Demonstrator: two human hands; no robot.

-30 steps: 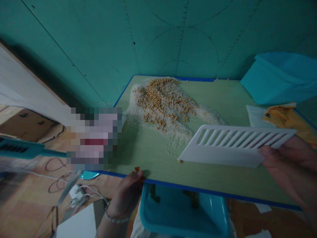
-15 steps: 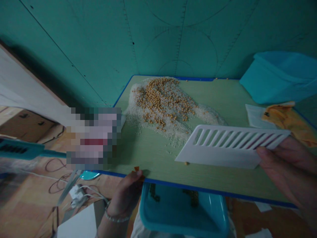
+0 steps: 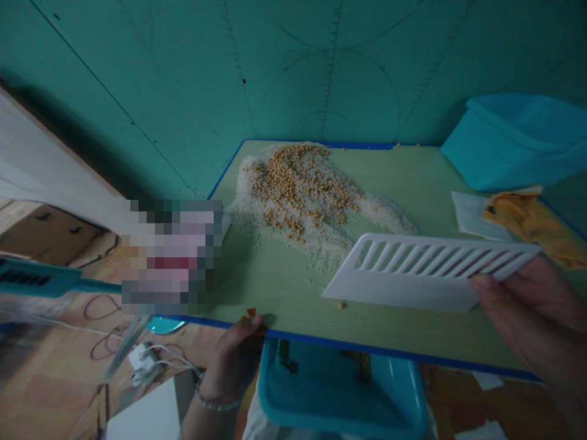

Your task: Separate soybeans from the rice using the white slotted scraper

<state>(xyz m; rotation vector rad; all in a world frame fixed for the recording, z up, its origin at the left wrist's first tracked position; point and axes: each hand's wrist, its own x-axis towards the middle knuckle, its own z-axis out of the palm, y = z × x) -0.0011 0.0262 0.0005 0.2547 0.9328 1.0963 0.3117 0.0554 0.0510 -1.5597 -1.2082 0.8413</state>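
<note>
My right hand [image 3: 527, 311] grips a white slotted plastic scraper [image 3: 408, 290] at its right end, thumb on the near face. The scraper stands tilted on its long edge over the front of the table [image 3: 293, 293]. Just in front of its lower left corner lies one loose soybean [image 3: 342, 305]. At the table's blue front rim, my left hand [image 3: 233, 354] is closed round the edge, thumb on top beside a small orange scrap [image 3: 251, 312]; its other fingers are mostly hidden. Behind the scraper spreads a heap of white rice-like grains [image 3: 330, 253] with many soybeans [image 3: 287, 177] on top.
A teal tub [image 3: 342, 409] with some dark greenish grains sits below the front edge. At the back right are a turquoise bin [image 3: 509, 146], a yellow cloth [image 3: 527, 214] and a white sheet [image 3: 477, 214]. A blurred-out pixelated object [image 3: 174, 256] covers the left edge; cables [image 3: 156, 354] lie on the floor.
The loose soybean has come slightly out from under the scraper's edge, towards the front rim. Both hands have hardly moved, and the heap looks the same.
</note>
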